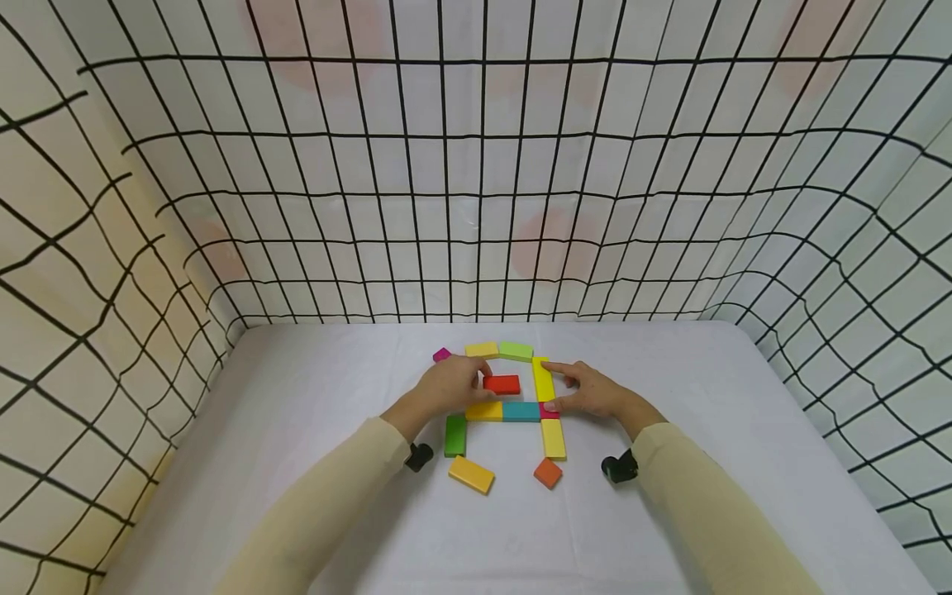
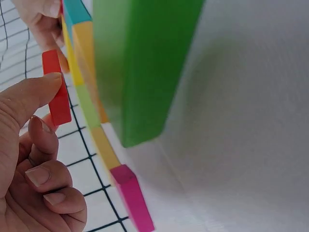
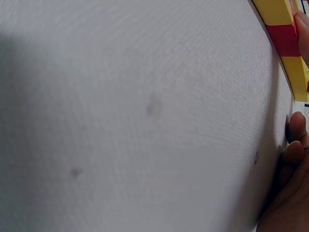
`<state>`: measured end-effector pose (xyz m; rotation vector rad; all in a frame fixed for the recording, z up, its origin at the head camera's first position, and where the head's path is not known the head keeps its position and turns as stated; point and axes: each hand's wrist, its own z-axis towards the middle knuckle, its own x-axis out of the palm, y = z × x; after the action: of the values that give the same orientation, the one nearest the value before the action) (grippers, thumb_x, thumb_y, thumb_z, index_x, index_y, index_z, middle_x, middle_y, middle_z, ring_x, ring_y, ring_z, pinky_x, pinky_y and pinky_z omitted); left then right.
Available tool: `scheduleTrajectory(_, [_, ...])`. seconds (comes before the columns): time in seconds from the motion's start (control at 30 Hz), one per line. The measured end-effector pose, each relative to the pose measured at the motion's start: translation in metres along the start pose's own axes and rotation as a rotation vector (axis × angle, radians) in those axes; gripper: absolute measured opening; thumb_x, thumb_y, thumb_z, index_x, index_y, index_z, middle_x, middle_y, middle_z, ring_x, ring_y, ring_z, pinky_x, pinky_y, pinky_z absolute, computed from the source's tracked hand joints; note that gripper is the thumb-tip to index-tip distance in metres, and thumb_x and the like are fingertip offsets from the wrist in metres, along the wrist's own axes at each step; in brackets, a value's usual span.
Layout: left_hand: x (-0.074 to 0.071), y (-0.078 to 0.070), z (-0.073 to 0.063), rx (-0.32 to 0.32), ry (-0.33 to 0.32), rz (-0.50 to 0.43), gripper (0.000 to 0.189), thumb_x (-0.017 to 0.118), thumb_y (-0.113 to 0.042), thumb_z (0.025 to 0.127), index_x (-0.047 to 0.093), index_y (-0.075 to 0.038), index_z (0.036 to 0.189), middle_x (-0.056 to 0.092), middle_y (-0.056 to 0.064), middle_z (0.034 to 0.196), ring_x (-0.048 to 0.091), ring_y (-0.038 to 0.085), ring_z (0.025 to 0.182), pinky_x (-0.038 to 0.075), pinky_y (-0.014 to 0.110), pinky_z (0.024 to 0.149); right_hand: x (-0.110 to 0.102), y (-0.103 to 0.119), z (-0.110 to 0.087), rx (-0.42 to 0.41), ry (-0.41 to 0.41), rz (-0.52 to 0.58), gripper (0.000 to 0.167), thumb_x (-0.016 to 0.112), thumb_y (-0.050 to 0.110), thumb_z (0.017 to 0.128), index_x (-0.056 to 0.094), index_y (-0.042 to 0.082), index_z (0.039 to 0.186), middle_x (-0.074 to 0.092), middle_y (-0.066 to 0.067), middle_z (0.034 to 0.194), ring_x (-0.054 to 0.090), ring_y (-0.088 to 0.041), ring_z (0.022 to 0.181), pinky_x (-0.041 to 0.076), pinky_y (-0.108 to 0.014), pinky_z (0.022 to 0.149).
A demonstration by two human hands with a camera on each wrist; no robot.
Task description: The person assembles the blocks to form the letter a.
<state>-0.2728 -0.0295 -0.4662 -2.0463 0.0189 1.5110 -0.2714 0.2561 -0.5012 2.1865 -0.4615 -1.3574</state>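
Note:
My left hand (image 1: 450, 385) pinches a red block (image 1: 502, 385) by its left end, between thumb and fingers. In the left wrist view the red block (image 2: 59, 92) is held up, with the other fingers curled below. My right hand (image 1: 592, 391) lies at the right side of the block outline. Its index finger reaches the top of a bright yellow block (image 1: 543, 379), and its thumb touches a small crimson block (image 1: 549, 410). Left of the crimson block lie a teal block (image 1: 521, 411) and an orange-yellow block (image 1: 484, 411), end to end.
Along the back lie a pale orange block (image 1: 482, 349), a light green block (image 1: 516, 351) and a magenta block (image 1: 442, 354). Nearer are a green block (image 1: 455, 435), a pale yellow block (image 1: 554, 440), a tilted yellow block (image 1: 471, 475) and an orange block (image 1: 548, 473). Black wire mesh (image 1: 476, 194) surrounds the white table (image 1: 297, 397).

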Motion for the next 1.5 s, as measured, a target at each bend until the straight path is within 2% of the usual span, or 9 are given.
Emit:
scheduleTrajectory(0.13, [-0.002, -0.006, -0.006, 0.023, -0.002, 0.014, 0.039, 0.076, -0.044, 0.091, 0.067, -0.02, 0.121, 0.062, -0.003, 0.083, 0.057, 0.013, 0.074, 0.049, 0.024, 0.064, -0.001, -0.001, 0.0, -0.005, -0.002, -0.003, 0.086, 0.082, 0.046, 0.084, 0.04, 0.029, 0.158, 0.046, -0.01, 0.113, 0.045, -0.027, 0.11, 0.04, -0.04, 0.09])
scheduleTrajectory(0.4, [-0.001, -0.016, -0.02, 0.122, -0.003, 0.038, 0.036, 0.078, -0.041, 0.089, 0.069, -0.018, 0.116, 0.06, -0.005, 0.076, 0.054, 0.011, 0.068, 0.045, 0.022, 0.059, -0.002, 0.0, -0.001, -0.01, -0.002, 0.0, 0.086, 0.082, 0.046, 0.084, 0.04, 0.029, 0.157, 0.046, -0.011, 0.113, 0.045, -0.028, 0.109, 0.04, -0.04, 0.09])
scheduleTrajectory(0.57, [0.003, -0.018, -0.031, 0.17, 0.014, 0.007, 0.034, 0.08, -0.039, 0.088, 0.07, -0.017, 0.112, 0.058, -0.006, 0.072, 0.051, 0.009, 0.065, 0.043, 0.021, 0.058, -0.001, -0.001, 0.0, -0.015, -0.006, 0.003, 0.087, 0.083, 0.046, 0.083, 0.041, 0.029, 0.157, 0.046, -0.011, 0.113, 0.045, -0.027, 0.109, 0.039, -0.04, 0.088])
scheduleTrajectory(0.83, [0.015, -0.02, -0.048, 0.211, 0.05, -0.059, 0.032, 0.08, -0.038, 0.087, 0.07, -0.017, 0.108, 0.056, -0.008, 0.07, 0.05, 0.007, 0.063, 0.043, 0.02, 0.059, -0.001, -0.001, -0.001, -0.009, -0.012, -0.003, 0.088, 0.082, 0.05, 0.082, 0.041, 0.03, 0.157, 0.046, -0.01, 0.112, 0.045, -0.027, 0.108, 0.039, -0.04, 0.087])
scheduleTrajectory(1.1, [0.026, -0.03, -0.066, 0.276, 0.093, -0.08, 0.027, 0.081, -0.035, 0.086, 0.07, -0.017, 0.103, 0.052, -0.009, 0.065, 0.047, 0.004, 0.059, 0.04, 0.019, 0.056, 0.0, 0.0, -0.002, -0.002, -0.01, 0.002, 0.089, 0.083, 0.05, 0.081, 0.041, 0.03, 0.157, 0.047, -0.01, 0.113, 0.045, -0.027, 0.109, 0.041, -0.039, 0.088])
scheduleTrajectory(1.27, [0.032, -0.03, -0.075, 0.34, 0.124, -0.106, 0.025, 0.083, -0.037, 0.084, 0.069, -0.02, 0.098, 0.052, -0.011, 0.064, 0.048, 0.002, 0.065, 0.04, 0.018, 0.059, -0.001, 0.0, -0.001, -0.004, -0.013, 0.006, 0.09, 0.083, 0.051, 0.081, 0.041, 0.03, 0.157, 0.047, -0.01, 0.112, 0.045, -0.027, 0.109, 0.041, -0.04, 0.088])
scheduleTrajectory(1.5, [0.038, -0.028, -0.082, 0.394, 0.135, -0.046, 0.026, 0.086, -0.043, 0.08, 0.071, -0.024, 0.091, 0.055, -0.013, 0.069, 0.047, 0.002, 0.074, 0.036, 0.017, 0.068, 0.0, 0.0, -0.001, -0.013, -0.016, -0.009, 0.089, 0.082, 0.052, 0.082, 0.041, 0.029, 0.157, 0.046, -0.01, 0.112, 0.045, -0.026, 0.107, 0.039, -0.039, 0.087])
